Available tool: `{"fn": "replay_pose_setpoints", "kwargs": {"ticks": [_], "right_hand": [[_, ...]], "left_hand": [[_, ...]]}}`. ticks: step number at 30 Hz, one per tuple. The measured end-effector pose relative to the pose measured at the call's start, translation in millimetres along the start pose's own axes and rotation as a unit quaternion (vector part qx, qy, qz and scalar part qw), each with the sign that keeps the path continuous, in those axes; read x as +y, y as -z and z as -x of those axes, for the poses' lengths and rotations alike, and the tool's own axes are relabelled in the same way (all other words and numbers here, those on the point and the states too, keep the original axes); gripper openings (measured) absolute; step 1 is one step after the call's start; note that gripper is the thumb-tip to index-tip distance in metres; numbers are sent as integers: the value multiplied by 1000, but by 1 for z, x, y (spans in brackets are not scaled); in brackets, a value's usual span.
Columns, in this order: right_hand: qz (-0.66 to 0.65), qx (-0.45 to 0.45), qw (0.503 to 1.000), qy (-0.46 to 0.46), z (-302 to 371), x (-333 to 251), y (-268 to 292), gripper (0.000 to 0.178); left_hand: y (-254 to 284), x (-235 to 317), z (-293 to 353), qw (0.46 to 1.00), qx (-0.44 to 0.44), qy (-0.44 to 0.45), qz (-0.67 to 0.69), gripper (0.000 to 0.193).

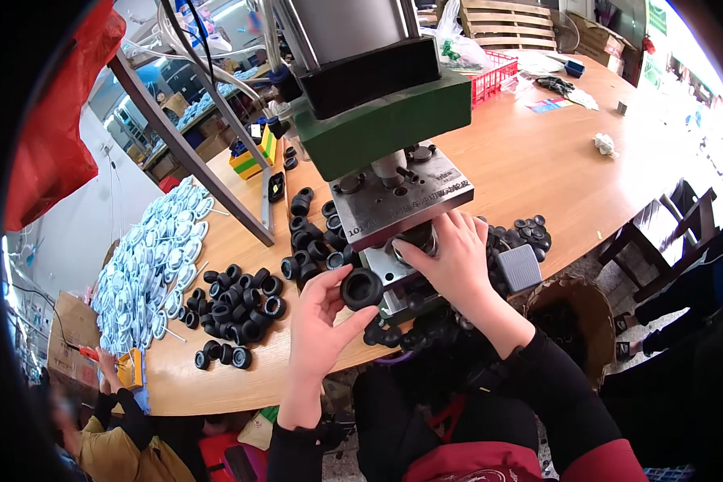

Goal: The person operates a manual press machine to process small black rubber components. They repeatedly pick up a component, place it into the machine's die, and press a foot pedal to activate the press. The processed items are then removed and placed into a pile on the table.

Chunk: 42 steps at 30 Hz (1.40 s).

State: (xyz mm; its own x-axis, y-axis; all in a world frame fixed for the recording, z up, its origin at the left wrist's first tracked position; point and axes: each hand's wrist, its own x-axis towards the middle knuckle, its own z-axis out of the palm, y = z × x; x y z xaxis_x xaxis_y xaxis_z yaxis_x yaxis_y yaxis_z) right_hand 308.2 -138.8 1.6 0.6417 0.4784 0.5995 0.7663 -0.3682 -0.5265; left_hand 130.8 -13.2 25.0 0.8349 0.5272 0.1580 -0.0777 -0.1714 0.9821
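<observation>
Between the thumb and fingers of my left hand (317,329) is a small black rubber tyre (372,296), its round opening facing up toward me. It is held just in front of a press. My right hand (459,261) reaches under the press's steel upper plate (414,197), thumb and fingers curled around something at the die. The plate and my fingers hide most of what it grips. Beneath the plate, part of the lower steel die (390,273) shows between my hands. A green block (386,128) sits above the plate.
Black tyres (237,309) lie heaped on the wooden table, beside a big pile of light-blue parts (157,257). Small black pieces (530,233) and a grey block (519,268) are by my right wrist. A cardboard box (574,321) stands below the edge. Another person (124,438) works at lower left.
</observation>
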Motion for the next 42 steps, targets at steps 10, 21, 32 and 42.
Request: {"fn": "replay_pose_setpoints", "kwargs": {"ticks": [10, 21, 32, 42], "right_hand": [[-27, 17, 987, -156, 121, 106, 88, 51], [117, 17, 957, -264, 239, 232, 149, 51], [61, 36, 992, -100, 155, 143, 89, 43], [176, -73, 981, -46, 105, 149, 54, 48]], "left_hand": [[-49, -16, -48, 991, 11, -65, -121, 55], [-63, -12, -71, 927, 35, -161, -338, 39], [-60, 7, -83, 926, -34, -96, -363, 42], [-72, -19, -34, 956, 126, -157, -215, 47]]}}
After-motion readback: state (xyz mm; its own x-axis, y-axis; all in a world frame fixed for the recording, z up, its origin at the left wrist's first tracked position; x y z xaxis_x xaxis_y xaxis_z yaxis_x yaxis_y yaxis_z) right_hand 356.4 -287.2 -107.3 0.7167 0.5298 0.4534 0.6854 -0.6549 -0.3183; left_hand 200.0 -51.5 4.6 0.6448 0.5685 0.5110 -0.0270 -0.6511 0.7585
